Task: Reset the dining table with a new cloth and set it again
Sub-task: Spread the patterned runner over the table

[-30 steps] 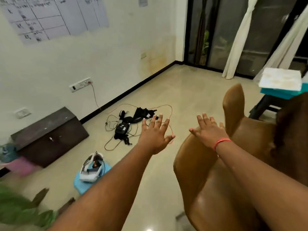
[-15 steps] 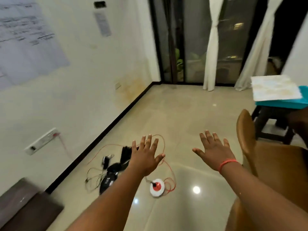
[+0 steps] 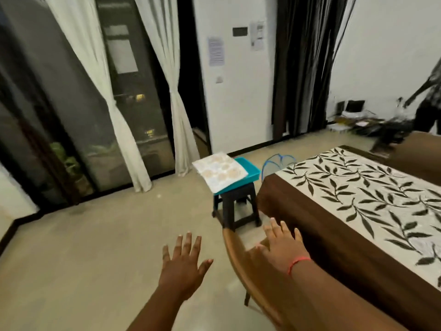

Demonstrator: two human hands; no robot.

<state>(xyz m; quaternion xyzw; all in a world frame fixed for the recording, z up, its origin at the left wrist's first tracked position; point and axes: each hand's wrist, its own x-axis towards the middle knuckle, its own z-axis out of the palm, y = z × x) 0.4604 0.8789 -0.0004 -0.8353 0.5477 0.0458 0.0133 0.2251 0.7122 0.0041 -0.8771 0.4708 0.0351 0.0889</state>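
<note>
Since half a second ago the view has swung to the right: the tangle of cables and the wall socket are gone from sight, and the dining table [image 3: 298, 211] with its dark brown skirt now fills the right side. Both hands are still stretched forward, palms down, and hold nothing. The left hand [image 3: 182, 266] hovers over the pale polished floor [image 3: 95, 247] with its fingers straight and spread. The right hand [image 3: 282, 247], with a thin red thread bracelet [image 3: 298, 263] at the wrist, has its fingers straight and loosely spread above the curved back of a brown wooden chair [image 3: 235, 249]; whether it touches the chair cannot be told.

On the table lies a white cloth printed with dark leafy sprigs [image 3: 362, 199], running from near right to far. Just left of the table's far corner stands a small black stool [image 3: 238, 209]. On the stool sits a teal plastic tray [image 3: 250, 172], tilted, and on top of the tray rests a folded white cloth with pale orange and blue round motifs [image 3: 219, 170], overhanging the tray's left edge. Behind the stool, near the table corner, part of a blue wire-frame object [image 3: 278, 162] shows.

Far left, white curtains [image 3: 114, 115] tied at the middle hang before dark glass doors. Black curtains [image 3: 300, 68] hang on the far wall. At the far right edge another person [image 3: 427, 103] appears, blurred.
</note>
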